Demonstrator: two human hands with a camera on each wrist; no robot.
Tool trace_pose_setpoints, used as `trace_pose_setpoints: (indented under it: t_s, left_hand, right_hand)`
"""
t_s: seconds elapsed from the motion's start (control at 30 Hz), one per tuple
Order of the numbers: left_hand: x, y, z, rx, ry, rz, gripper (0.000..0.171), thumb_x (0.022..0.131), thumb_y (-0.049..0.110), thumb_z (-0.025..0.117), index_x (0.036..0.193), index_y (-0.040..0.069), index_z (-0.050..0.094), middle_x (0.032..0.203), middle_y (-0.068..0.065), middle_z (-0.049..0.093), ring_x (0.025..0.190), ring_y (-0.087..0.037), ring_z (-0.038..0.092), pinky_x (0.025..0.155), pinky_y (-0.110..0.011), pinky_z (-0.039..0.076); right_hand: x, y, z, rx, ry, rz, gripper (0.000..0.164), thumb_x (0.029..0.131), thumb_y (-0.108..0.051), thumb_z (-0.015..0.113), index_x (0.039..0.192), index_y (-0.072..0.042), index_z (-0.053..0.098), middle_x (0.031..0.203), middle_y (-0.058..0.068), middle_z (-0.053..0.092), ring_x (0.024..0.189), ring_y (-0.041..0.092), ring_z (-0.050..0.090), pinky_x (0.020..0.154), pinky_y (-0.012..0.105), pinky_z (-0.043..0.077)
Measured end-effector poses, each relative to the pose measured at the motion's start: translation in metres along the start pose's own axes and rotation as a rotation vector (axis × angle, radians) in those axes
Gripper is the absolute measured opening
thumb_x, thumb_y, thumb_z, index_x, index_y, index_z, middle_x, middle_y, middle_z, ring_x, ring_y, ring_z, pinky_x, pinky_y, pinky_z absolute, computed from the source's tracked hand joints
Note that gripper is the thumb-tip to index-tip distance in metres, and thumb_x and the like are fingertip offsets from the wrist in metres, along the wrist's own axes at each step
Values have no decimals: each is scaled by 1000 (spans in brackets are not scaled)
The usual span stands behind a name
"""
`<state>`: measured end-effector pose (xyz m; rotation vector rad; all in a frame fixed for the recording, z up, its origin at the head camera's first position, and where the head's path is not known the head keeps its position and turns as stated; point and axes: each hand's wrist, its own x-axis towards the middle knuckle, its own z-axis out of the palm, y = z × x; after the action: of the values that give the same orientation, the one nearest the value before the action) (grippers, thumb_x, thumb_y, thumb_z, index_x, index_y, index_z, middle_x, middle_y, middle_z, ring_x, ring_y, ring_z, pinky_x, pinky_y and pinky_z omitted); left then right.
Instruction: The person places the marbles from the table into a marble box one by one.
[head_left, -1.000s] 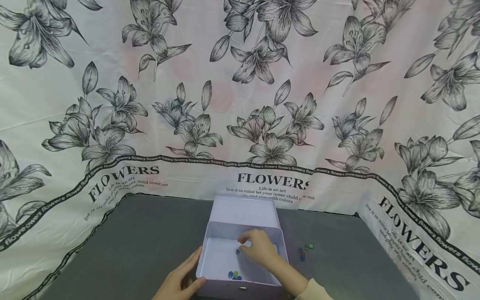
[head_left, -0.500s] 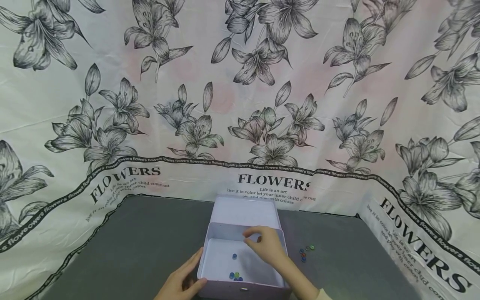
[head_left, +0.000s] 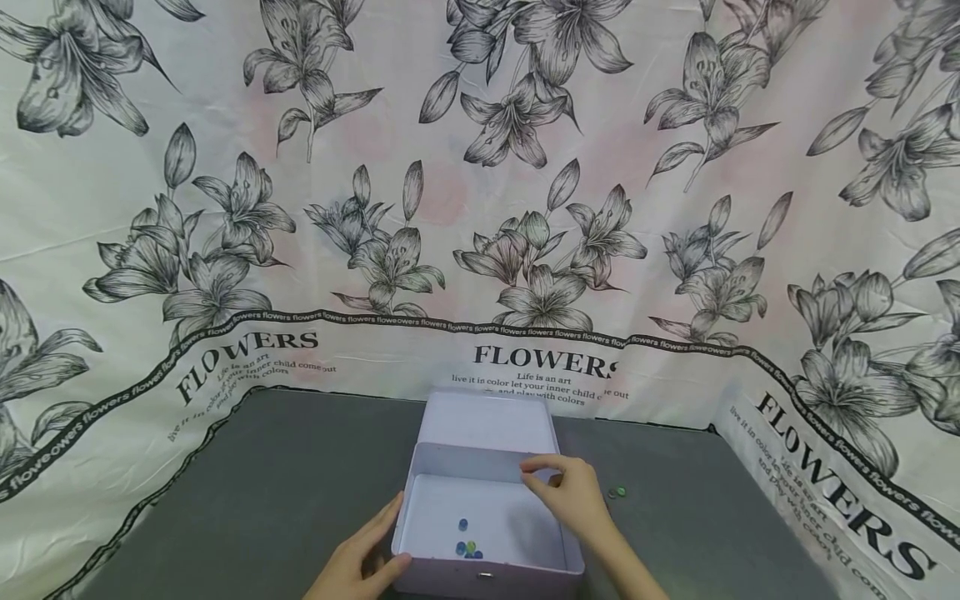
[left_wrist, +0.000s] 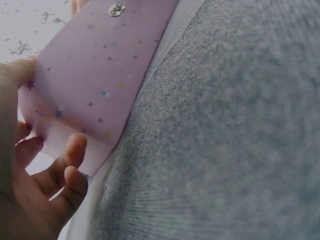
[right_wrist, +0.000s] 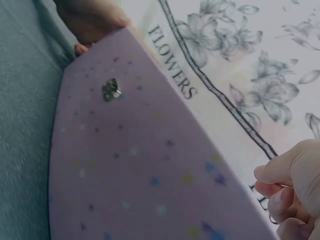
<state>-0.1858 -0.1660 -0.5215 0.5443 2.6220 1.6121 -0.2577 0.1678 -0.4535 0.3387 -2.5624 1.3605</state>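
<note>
A pale purple star-printed box (head_left: 491, 569) stands with its lid (head_left: 487, 421) folded back. My left hand (head_left: 362, 554) grips its near left corner, the thumb at the front rim and fingers along the side. My right hand (head_left: 573, 496) hovers over the box's right wall, fingers loosely bent and thumb near the index finger; no object shows between them, in the right wrist view either. One dark blue marble (head_left: 462, 524) lies on the box floor, behind a small cluster of blue and green-yellow marbles (head_left: 469, 548) by the front wall.
Right of the box, a green marble (head_left: 621, 492) and a darker one lie on the grey tabletop (head_left: 675, 533). My right hand and forearm hide the area nearer me there. A flower-printed cloth (head_left: 540, 358) hangs behind and at both sides.
My right hand has let go of the dark blue marble and moved right, to the box's right wall. The marble has rolled toward the cluster. My left hand stays in place.
</note>
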Motion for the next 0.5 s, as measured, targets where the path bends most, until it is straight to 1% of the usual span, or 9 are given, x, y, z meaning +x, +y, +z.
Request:
trace_pose_setpoints:
  t_s: [0.07,0.1,0.2,0.27,0.3,0.33,0.4,0.5]
  left_hand:
    - [1,0,0,2,3,-3,77,102,33,72,165,7,36,167,-25,36,60,1,41,55,-21,43]
    - [1,0,0,2,3,-2,77,102,34,72,165,7,36,167,-25,36,60,1,41,55,-21,43]
    - [1,0,1,-1,2,1,77,102,33,73,165,7,36,167,-26,36,60,1,41,55,-21,44]
    - [0,-1,1,-3,1,6,77,102,32,73,165,6,36,167,-26,36,60,1,41,55,-21,44]
    - [0,-1,1,-4,2,8,77,102,32,73,165,6,36,166,-27,36,60,1,41,55,-21,44]
    - [0,-1,1,-4,2,9,77,102,32,73,165,6,36,166,-27,36,60,1,41,55,-21,44]
    - [0,-1,1,-2,7,8,77,102,31,73,165,6,36,166,-26,37,60,1,42,55,-21,45]
    - [0,0,1,4,16,1,77,102,32,73,165,7,37,166,-26,37,60,1,43,55,-21,45]
  right_hand:
    - [-1,3,-7,0,26,19,11,91,-5,82,101,-8,84,77,-4,75,41,1,27,42,20,25]
    - [-2,5,-10,-2,38,27,11,91,-5,82,102,-8,84,73,-3,73,41,1,27,43,20,25]
    - [-5,11,-21,-11,74,53,13,91,-5,83,103,-7,84,74,-2,74,42,2,31,43,20,27]
    - [-7,16,-30,-25,99,71,13,91,-5,83,104,-7,84,79,2,76,43,3,37,43,21,29]
    - [-8,18,-35,-35,113,77,14,91,-6,83,104,-7,84,85,3,79,42,4,39,43,22,30]
    - [-8,21,-40,-44,126,85,14,91,-6,83,105,-7,84,92,3,81,43,5,43,43,22,31]
    - [-10,26,-49,-62,149,99,14,92,-7,83,106,-6,83,97,7,81,43,8,50,43,22,32]
    - [-11,33,-62,-83,173,114,15,94,-9,81,108,-6,82,103,11,81,49,15,63,43,23,35]
